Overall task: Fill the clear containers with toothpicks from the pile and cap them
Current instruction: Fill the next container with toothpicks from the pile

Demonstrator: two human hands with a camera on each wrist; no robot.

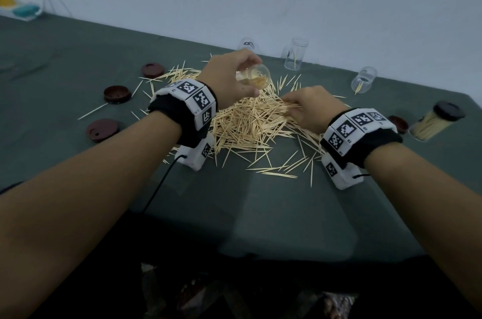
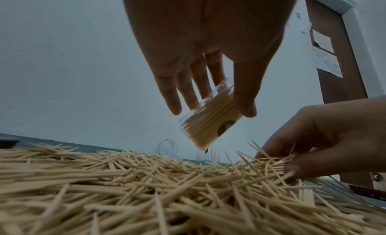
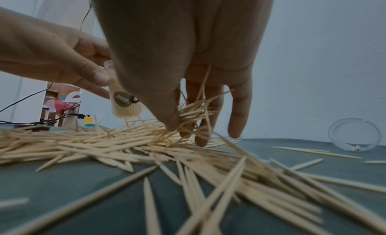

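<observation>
Left hand: the left hand (image 1: 229,76) is raised above the far side of the pile, thumb and fingers wrapped round a clear container (image 2: 208,118) that is tilted and partly filled with toothpicks standing side by side.
Right hand: the right hand (image 1: 310,107) is down on the pile's right side, thumb and fingers (image 3: 200,136) closed on a loose bundle of toothpicks (image 3: 192,116), fingertips at the cloth.
Gap between hands: small; the held container hangs just left of and above the right hand's fingertips, apart from them.
Pile: the toothpick pile (image 1: 250,123) lies under and between both hands, thick in the middle, with single sticks straying out toward the wearer and to both sides.
Left of the left hand: three dark red caps (image 1: 117,94) lie flat on the green tablecloth (image 1: 78,57), well apart from each other, with bare cloth around them.
Beyond the hands: three clear containers, nearly empty, stand near the table's far edge at the wall; one (image 1: 294,53) is upright, another (image 1: 363,80) leans.
Right of the right hand: a capped full container (image 1: 435,123) lies on its side near the table's right edge, a further dark red cap (image 1: 397,124) just beside it.
Near side: the cloth toward the wearer is open up to the table's front edge.
</observation>
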